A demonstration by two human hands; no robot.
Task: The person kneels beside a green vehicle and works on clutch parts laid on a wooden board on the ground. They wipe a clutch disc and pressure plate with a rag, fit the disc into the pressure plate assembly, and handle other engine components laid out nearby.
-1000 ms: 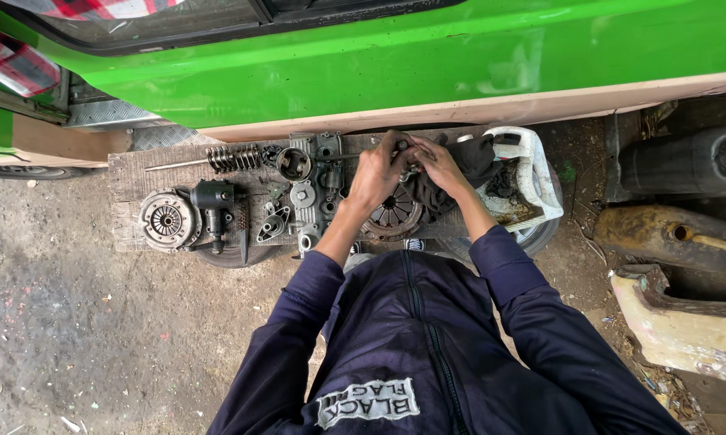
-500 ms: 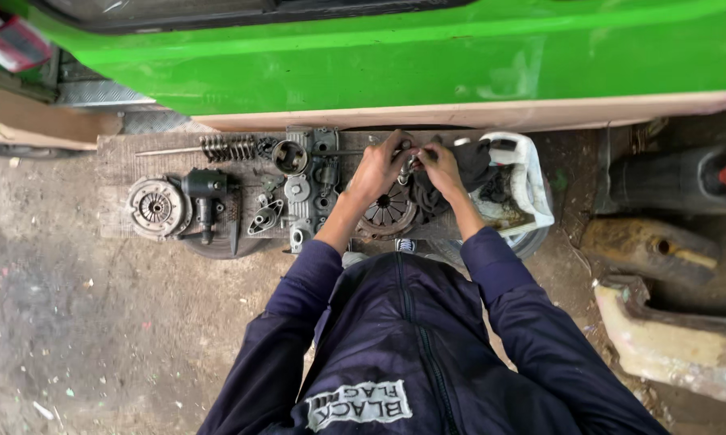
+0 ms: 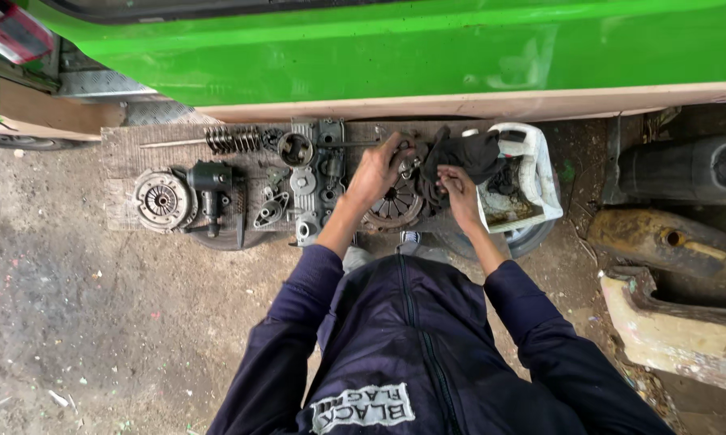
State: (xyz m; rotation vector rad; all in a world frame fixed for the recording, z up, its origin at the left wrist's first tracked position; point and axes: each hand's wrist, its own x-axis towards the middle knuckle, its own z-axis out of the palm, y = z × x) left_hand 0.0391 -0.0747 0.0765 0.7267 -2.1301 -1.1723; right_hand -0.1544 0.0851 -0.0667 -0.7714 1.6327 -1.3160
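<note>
Looking down from the head camera, a person in a dark blue jacket is bending over a wooden board (image 3: pixel 121 153) that is lying on the dirt ground and serving as a worktop. The board is sitting right beside a bright green vehicle (image 3: pixel 395 48).

The left hand (image 3: pixel 375 171) is resting on a small metal part (image 3: pixel 407 161) above a round clutch plate (image 3: pixel 393 208). Its fingers are curling down around the part, closed on it. The clutch plate is lying flat on the board, just under both hands.

The right hand (image 3: pixel 458 187) is pinching a dark rag (image 3: pixel 459 155). Its fingers are closed on the cloth. The rag is bunching up between the clutch plate and a white plastic tub (image 3: pixel 540 173), and it is touching the tub's edge. The tub is dirty inside and sitting at the right end of the board.

Other parts are lying to the left of the hands. A grey engine cover (image 3: pixel 318 181) is nearest. A coil spring (image 3: pixel 234 138) is lying near the top edge. A black motor part (image 3: pixel 212 187) is sitting next to a round metal disc (image 3: pixel 161 200) at the far left.

Well apart on the right, a rusty tank (image 3: pixel 657 240) is lying on the ground.
</note>
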